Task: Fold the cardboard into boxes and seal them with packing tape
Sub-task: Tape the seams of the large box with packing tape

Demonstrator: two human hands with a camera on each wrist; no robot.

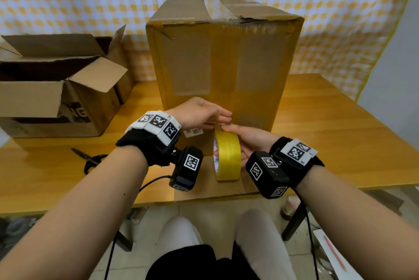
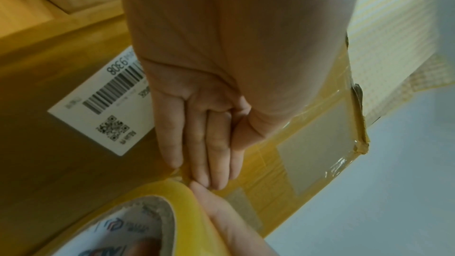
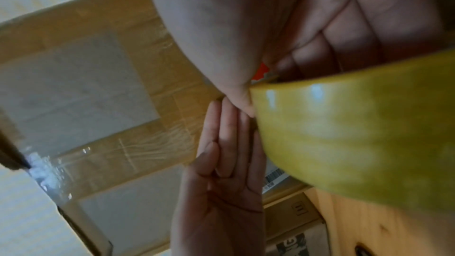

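A tall cardboard box (image 1: 224, 57), banded with yellow tape, stands on the wooden table (image 1: 335, 134), with a flap carrying a white barcode label (image 2: 103, 104) lying toward me. My right hand (image 1: 249, 141) grips a yellow tape roll (image 1: 227, 155) held on edge at the box's foot, thumb on the roll's top and fingers inside the core. My left hand (image 1: 210, 114) reaches in from the left with straight, closed fingers (image 2: 209, 143). Their tips touch the tape's loose end where it leaves the roll (image 2: 177, 201), against the right thumb (image 2: 221, 213).
An open, printed cardboard box (image 1: 56, 89) sits at the table's left. Black scissors (image 1: 90, 159) lie near the front edge, left of my left wrist. A yellow checked cloth (image 1: 340, 7) hangs behind. Bare table lies to the right of the tall box.
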